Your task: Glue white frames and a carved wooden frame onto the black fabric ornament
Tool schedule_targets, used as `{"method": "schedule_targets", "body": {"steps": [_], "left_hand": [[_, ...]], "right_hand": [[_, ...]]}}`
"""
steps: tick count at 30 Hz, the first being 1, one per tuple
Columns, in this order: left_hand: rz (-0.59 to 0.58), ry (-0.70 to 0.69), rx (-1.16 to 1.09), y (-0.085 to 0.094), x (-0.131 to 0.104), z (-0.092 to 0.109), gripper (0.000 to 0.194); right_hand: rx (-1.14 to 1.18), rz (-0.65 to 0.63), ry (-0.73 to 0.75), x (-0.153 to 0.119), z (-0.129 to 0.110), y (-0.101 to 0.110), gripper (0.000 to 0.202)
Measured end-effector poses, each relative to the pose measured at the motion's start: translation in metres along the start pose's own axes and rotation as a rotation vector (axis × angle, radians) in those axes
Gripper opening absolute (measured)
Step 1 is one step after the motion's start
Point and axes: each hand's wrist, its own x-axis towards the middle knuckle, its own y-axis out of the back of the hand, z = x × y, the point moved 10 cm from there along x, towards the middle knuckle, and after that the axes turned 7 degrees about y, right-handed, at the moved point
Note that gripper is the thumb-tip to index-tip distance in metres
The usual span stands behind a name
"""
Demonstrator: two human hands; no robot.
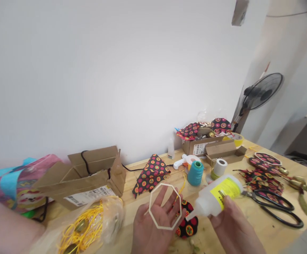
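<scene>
Palm up, my left hand (160, 211) holds a thin cream-coloured octagonal frame (150, 205) across its fingers and palm. My right hand (229, 218) grips a squeeze glue bottle (207, 199) with a yellow label. The bottle is tilted, its nozzle pointing down and left, close to the frame's right side but apart from it. Below the nozzle, partly hidden behind my left hand, lies a black patterned fabric piece (189, 225) with red and yellow flowers. A folded patterned cloth (153, 173) rests on the table just beyond my left hand.
Black-handled scissors (280, 211) lie right of the bottle, near fabric pieces and tassels. Behind stand a teal thread cone (195, 173), a white spool (220, 165) and a filled cardboard box (199, 146). Leftward are an open carton (55, 188) and a bag of yellow cords (87, 222).
</scene>
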Motion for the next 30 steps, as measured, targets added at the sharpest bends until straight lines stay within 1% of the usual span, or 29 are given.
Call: {"method": "schedule_targets", "body": {"steps": [4,6,8,10,12,13,14,16,18,20,22,24,26,28,30], "left_hand": [[0.033,-0.08,-0.017,0.015,0.001,-0.004,0.042],[0.09,-0.109,-0.011,0.027,0.004,-0.012,0.038],[0.183,-0.118,-0.054,0.041,0.007,-0.024,0.033],[0.313,-0.145,-0.152,0.055,0.008,-0.032,0.026],[0.455,-0.19,-0.215,0.067,0.006,-0.031,0.025],[0.525,-0.216,-0.216,0.071,0.003,-0.028,0.026],[0.583,-0.241,-0.203,0.073,0.0,-0.023,0.028],[0.653,-0.279,-0.174,0.073,-0.004,-0.013,0.029],[0.673,-0.3,-0.187,0.067,-0.004,-0.008,0.029],[0.668,-0.327,-0.229,0.06,-0.003,-0.006,0.03],[0.696,-0.375,-0.223,0.058,-0.004,-0.004,0.036],[0.736,-0.422,-0.143,0.059,-0.008,0.0,0.045],[0.747,-0.436,-0.022,0.062,-0.011,0.003,0.05],[0.74,-0.428,0.104,0.067,-0.013,0.004,0.05],[0.762,-0.398,0.237,0.075,-0.016,0.003,0.045]], "right_hand": [[0.072,-0.027,-0.065,-0.01,0.031,-0.017,0.034],[0.083,-0.016,-0.051,-0.011,0.047,-0.02,0.033],[0.096,0.037,-0.007,-0.01,0.059,-0.017,0.031],[0.117,0.096,0.027,-0.007,0.07,-0.014,0.03],[0.141,0.114,0.017,-0.003,0.08,-0.015,0.029],[0.148,0.111,0.01,-0.001,0.083,-0.017,0.028],[0.15,0.105,0.008,0.0,0.085,-0.018,0.028],[0.151,0.105,0.012,0.004,0.084,-0.021,0.029],[0.156,0.107,0.009,0.006,0.084,-0.023,0.031],[0.174,0.101,-0.017,0.009,0.086,-0.027,0.03],[0.198,0.095,-0.036,0.011,0.088,-0.031,0.031],[0.226,0.096,-0.032,0.014,0.089,-0.034,0.033],[0.238,0.106,-0.015,0.017,0.089,-0.034,0.033],[0.231,0.116,-0.017,0.018,0.091,-0.032,0.03],[0.225,0.127,-0.03,0.019,0.092,-0.03,0.029]]}}
